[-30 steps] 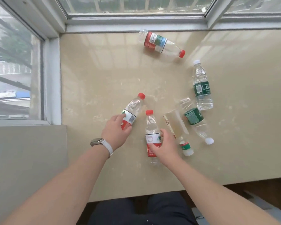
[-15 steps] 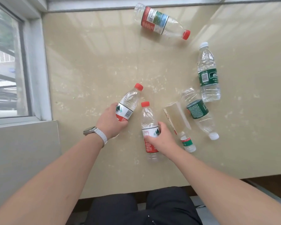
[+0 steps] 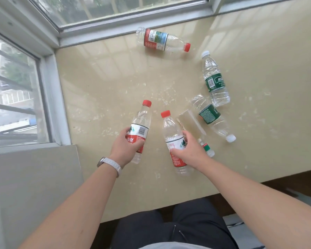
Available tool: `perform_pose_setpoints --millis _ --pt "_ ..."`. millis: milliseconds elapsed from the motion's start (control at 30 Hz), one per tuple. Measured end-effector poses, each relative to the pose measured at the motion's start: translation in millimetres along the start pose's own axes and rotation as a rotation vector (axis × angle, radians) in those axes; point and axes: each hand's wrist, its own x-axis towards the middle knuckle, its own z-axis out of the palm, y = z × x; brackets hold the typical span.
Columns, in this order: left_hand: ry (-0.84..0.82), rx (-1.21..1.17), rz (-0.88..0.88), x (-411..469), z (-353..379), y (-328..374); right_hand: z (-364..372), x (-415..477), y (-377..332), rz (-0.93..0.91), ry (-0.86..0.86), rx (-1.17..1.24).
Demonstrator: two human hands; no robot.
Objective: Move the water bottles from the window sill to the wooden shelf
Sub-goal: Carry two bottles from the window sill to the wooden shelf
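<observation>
A home interior is suggested, probably a flat's bay window. A wide beige stone sill [image 3: 115, 87] is enclosed by white-framed windows [image 3: 48, 97], and neighbouring buildings [image 3: 13, 96] are seen through the barred glass.

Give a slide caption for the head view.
Left hand grips one red-capped bottle, right hand another; four more lie on the sill.
</observation>
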Motion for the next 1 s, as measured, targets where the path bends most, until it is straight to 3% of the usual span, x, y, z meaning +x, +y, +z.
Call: perform_pose_setpoints --millis 233,533,1000 --pt "0.024 -0.153 0.139 -54.3 -19.9 39.5 -14.0 -67.2 -22.3 -0.078 0.113 0.084" --pt "-0.066 -0.231 0.408 -147.0 -40.0 79.1 -33.2 -164.3 -45.0 -0.214 0.265 0.193" --pt "-0.361 -0.23 0.684 -240.4 10.5 150.4 -80.6 -295.9 2.4 -0.233 0.631 0.466"
